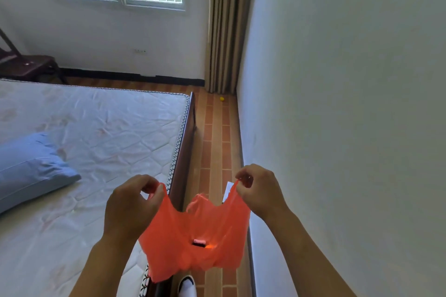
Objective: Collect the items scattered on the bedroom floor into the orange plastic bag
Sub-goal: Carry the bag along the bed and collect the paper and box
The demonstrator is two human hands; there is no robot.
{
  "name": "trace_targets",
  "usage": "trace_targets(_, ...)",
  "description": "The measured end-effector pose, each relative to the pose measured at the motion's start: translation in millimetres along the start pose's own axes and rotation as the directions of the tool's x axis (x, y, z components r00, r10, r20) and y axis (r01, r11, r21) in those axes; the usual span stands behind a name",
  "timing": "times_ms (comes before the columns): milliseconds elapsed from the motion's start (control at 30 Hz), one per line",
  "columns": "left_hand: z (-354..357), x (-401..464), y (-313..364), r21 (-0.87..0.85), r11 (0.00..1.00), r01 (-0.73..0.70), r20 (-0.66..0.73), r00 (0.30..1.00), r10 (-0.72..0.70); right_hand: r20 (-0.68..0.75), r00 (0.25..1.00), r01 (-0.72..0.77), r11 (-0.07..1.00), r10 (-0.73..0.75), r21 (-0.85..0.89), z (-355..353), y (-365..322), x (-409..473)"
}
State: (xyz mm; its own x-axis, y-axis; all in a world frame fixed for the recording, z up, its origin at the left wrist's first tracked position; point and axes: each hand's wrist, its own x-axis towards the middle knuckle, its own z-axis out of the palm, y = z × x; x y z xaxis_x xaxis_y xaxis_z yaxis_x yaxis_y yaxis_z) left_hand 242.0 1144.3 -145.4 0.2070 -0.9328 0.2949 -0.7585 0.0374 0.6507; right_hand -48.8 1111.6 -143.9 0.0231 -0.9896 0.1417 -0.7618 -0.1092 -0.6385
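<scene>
The orange plastic bag (193, 231) hangs in front of me, stretched between both hands above the strip of floor beside the bed. My left hand (131, 205) pinches its left handle and my right hand (259, 188) pinches its right handle. A small dark and pink object (199, 242) shows through the thin plastic low in the bag. On the floor behind the bag lies a white paper-like item (228, 190), partly hidden. A small yellow object (221, 98) sits far off on the floor near the curtain.
A bed with a bare quilted mattress (96, 132) and a blue pillow (29, 169) fills the left. The tiled floor strip (217, 132) runs between the bed frame and the white wall (337, 103). A dark chair (26, 65) and a curtain (224, 26) stand at the far end. My white shoe (187, 286) shows below.
</scene>
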Motion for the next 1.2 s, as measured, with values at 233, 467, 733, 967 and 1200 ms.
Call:
trace_targets(233,57.8,67.8,-45.3,-0.054,0.996,0.067,0.133,0.989,-0.059,0.061,0.993,-0.099,0.992,0.104,-0.082,38.9,17.9,68.4)
trace_targets(467,117.7,114.3,-90.9,-0.029,0.992,0.123,0.259,0.960,-0.111,0.138,0.962,-0.223,0.968,0.237,-0.114,85.0,47.2,108.4)
trace_targets(733,173.1,152.0,-123.2,0.029,0.983,0.180,0.337,0.924,-0.179,0.232,0.923,-0.286,0.950,0.307,-0.122,116.9,82.9,153.4)
trace_targets(967,225.2,177.9,-144.9,0.112,0.973,0.201,0.385,0.894,-0.229,0.278,0.895,-0.334,0.937,0.348,-0.099,148.3,146.6,193.8)
trace_targets(1200,302.7,193.7,-182.7,0.165,0.975,0.151,0.453,0.866,-0.211,0.329,0.859,-0.385,0.918,0.392,-0.091,205.5,238.7,209.9)
